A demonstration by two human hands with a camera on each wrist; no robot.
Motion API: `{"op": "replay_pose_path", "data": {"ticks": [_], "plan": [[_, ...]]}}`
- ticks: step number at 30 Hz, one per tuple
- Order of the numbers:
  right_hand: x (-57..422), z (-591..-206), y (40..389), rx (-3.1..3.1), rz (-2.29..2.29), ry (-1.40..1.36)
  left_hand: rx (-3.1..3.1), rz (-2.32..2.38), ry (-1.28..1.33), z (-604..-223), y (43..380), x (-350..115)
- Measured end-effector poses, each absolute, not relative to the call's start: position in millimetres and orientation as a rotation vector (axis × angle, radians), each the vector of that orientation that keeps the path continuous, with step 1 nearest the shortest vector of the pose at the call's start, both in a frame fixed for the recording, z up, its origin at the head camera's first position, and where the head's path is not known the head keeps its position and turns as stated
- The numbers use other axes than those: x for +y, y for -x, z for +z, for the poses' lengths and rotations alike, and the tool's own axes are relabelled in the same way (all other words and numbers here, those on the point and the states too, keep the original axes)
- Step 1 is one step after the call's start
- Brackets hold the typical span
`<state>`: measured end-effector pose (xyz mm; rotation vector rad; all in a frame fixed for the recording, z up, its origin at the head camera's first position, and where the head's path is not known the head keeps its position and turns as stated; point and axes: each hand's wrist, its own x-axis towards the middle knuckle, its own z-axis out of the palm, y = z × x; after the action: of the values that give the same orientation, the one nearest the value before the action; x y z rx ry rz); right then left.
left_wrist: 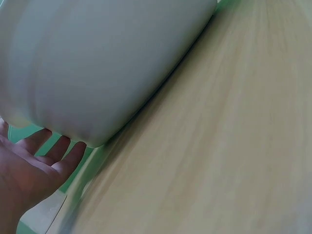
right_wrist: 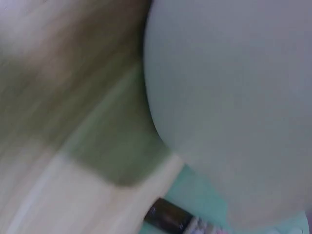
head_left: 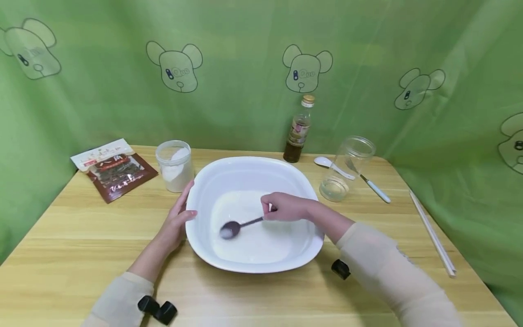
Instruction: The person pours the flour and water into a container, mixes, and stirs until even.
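A large white basin (head_left: 253,164) stands mid-table, with a white layer across its floor; I cannot tell whether this is liquid or powder. My right hand (head_left: 288,206) grips the handle of a dark spoon (head_left: 230,230) over the basin's inside. The spoon's bowl is low near the left part of the floor, with something white in it. My left hand (head_left: 180,220) holds the basin's left side, thumb at the rim and fingers against the outer wall. In the left wrist view those fingers (left_wrist: 70,158) touch the basin wall (left_wrist: 122,58). The right wrist view shows only the blurred basin wall (right_wrist: 234,97).
Behind the left hand are a jar of white powder (head_left: 175,170) and a brown food packet (head_left: 118,175). A sauce bottle (head_left: 297,131) stands at the back. To the right are a clear jar (head_left: 335,188), a white spoon (head_left: 323,161), a knife (head_left: 377,190) and chopsticks (head_left: 433,234).
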<state>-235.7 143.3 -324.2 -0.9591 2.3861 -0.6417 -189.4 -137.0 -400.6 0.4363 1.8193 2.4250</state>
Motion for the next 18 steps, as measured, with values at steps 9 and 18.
{"op": "replay_pose_path", "data": {"ticks": [9,18], "plan": [[183.8,-288.2,229.4,2.569,-0.332,0.899,1.817,2.428,-0.428,-400.1,190.7,-136.6],[154.6,-314.4,253.3,2.798,-0.381,0.774,1.809,2.448,-0.4,-402.5,188.2,-137.2]]}}
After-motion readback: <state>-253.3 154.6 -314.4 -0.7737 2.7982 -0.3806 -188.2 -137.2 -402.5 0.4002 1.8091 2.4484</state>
